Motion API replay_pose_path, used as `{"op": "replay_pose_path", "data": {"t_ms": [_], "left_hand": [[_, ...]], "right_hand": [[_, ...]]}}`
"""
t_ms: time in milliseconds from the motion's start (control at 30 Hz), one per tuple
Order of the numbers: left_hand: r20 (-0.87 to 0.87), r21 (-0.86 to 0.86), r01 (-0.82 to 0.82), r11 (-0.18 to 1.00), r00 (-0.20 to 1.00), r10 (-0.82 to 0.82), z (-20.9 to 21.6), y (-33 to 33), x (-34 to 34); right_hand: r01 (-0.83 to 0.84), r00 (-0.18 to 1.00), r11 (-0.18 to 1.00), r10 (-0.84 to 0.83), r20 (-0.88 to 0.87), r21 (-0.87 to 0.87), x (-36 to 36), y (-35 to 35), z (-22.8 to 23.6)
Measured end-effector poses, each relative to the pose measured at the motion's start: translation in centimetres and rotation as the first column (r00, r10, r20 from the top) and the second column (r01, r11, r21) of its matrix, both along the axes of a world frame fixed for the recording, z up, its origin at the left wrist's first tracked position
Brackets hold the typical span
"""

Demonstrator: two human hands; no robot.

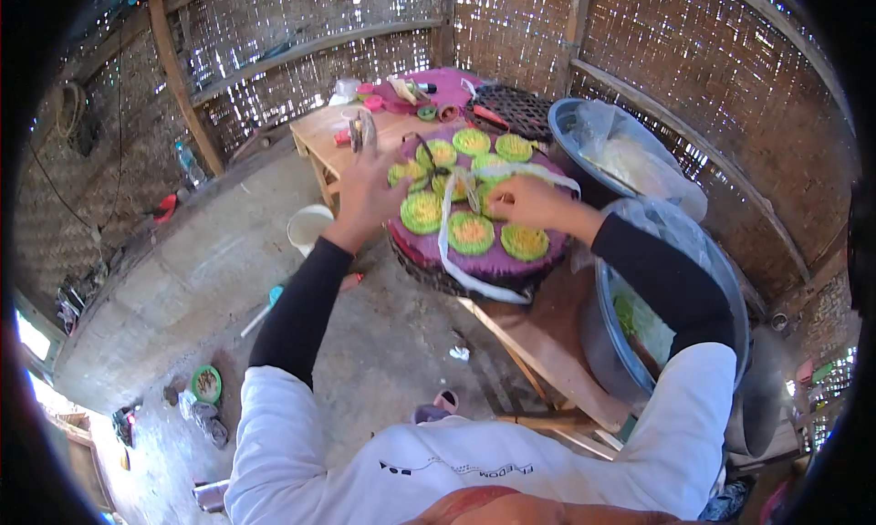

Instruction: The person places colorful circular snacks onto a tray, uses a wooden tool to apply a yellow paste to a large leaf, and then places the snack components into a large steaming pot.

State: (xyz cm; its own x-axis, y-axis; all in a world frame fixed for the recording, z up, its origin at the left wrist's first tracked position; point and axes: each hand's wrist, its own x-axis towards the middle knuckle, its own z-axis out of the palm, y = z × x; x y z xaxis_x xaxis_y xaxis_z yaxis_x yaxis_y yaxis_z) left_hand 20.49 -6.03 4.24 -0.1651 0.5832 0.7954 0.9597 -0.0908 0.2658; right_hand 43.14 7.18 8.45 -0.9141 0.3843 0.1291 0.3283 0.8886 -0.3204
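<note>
Two hands work over a round purple tray [493, 262] of green-and-yellow round cakes [471, 232], bound by white plastic strapping [446, 242]. Left hand [368, 192] spreads wide, flat at the tray's left edge. Right hand [522, 199] pinches the strapping near the tray's middle. Tray sits on a wooden table [547, 338], between blue basins [680, 315] lined with plastic. Woven bamboo walls [301, 32], concrete floor [182, 279].

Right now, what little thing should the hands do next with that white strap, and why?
Probably draw the white strap snug. The right hand pinches it at the middle of the round tray of green-and-yellow cakes, while the left hand steadies the rim; the strap looks slack.
</note>
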Motion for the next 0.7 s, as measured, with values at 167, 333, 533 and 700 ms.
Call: {"op": "replay_pose_path", "data": {"t_ms": [167, 333, 533, 700], "left_hand": [[-0.12, -0.097, 0.018, 0.995, 0.992, -0.029, 1.2, 3.1, -1.7], [-0.19, -0.238, 0.057, 0.97, 0.976, -0.104, 1.1, 6.8, -3.6], [-0.282, -0.435, 0.199, 0.878, 0.896, -0.343, 0.9, 10.0, -3.9], [-0.359, -0.523, 0.246, 0.816, 0.805, -0.472, 0.9, 12.1, -3.8]], "right_hand": [[0.275, 0.961, 0.961, -0.276, 0.033, 0.012, -5.1, 0.1, -2.8], [0.433, 0.895, 0.899, -0.421, 0.147, -0.064, -8.2, -0.8, -2.5], [0.5, 0.855, 0.817, -0.519, 0.013, -0.286, -6.7, -0.7, -1.9], [0.447, 0.792, 0.782, -0.571, -0.215, -0.434, -2.2, -3.9, 0.4]]}}
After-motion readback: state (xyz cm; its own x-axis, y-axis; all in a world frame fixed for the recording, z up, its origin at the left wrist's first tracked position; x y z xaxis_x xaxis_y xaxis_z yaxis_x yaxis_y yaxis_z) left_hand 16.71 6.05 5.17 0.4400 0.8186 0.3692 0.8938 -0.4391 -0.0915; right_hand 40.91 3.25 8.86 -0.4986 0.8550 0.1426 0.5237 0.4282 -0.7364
